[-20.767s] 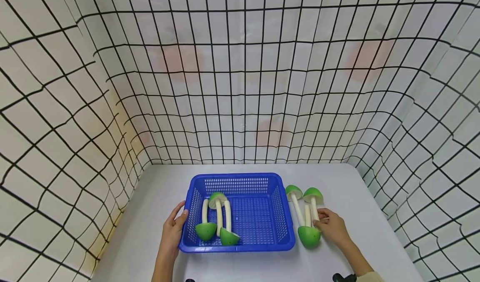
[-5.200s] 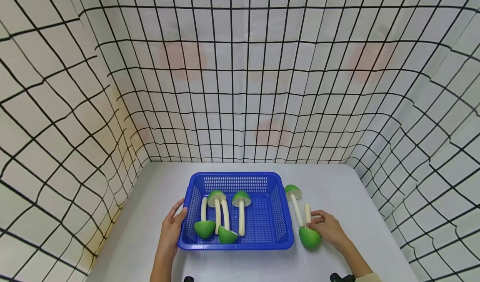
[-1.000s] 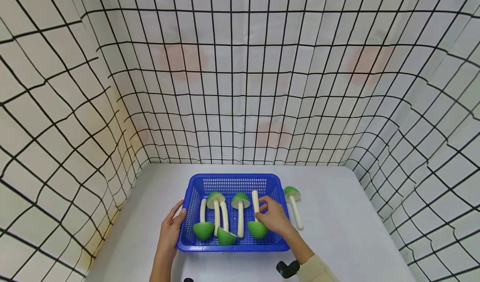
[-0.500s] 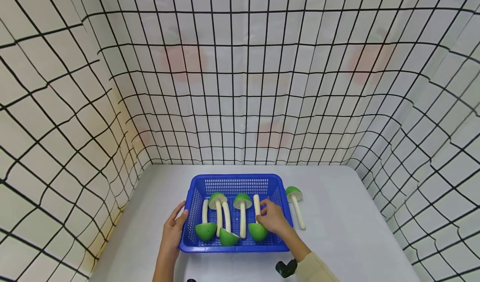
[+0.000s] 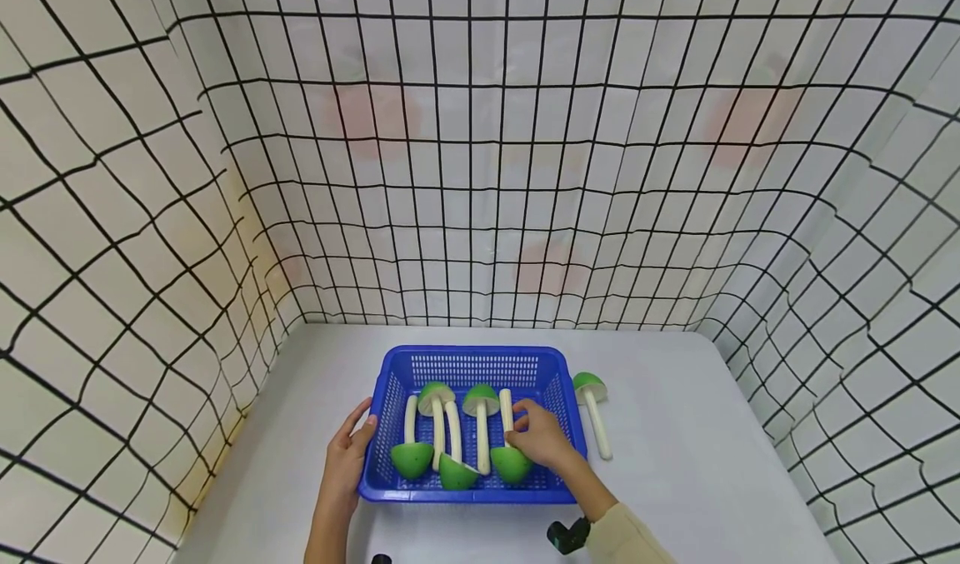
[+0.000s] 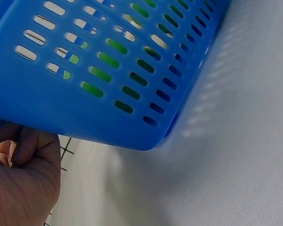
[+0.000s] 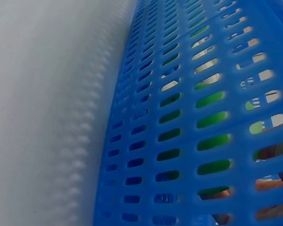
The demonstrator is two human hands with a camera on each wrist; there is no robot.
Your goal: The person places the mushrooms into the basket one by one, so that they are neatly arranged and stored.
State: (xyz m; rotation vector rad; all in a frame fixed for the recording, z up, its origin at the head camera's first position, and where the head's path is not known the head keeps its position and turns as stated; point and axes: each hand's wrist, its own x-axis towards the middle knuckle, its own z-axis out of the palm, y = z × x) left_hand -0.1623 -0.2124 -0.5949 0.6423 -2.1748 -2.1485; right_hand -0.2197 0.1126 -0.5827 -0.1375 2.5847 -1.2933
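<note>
In the head view my left hand grips the left rim of a blue plastic basket, thumb toward the rim. The left wrist view shows its curled fingers at the basket edge. Inside the basket my right hand pinches the white stem of a green-capped toy mushroom, cap toward me. To its left lie several similar mushrooms, some caps toward me, like the leftmost mushroom, others away, like the mushroom beside the held one. In the right wrist view, the slotted basket wall mostly hides my right hand.
Outside the basket's right side, one more toy mushroom lies on the white table, cap away from me. A black wrist device sits by my right sleeve. White walls with a black grid enclose the table.
Over the longer span, two mushrooms have gone from the table into the basket, the latest still in my right hand. In the last half second it shifts slightly left. My left hand stays on the rim.
</note>
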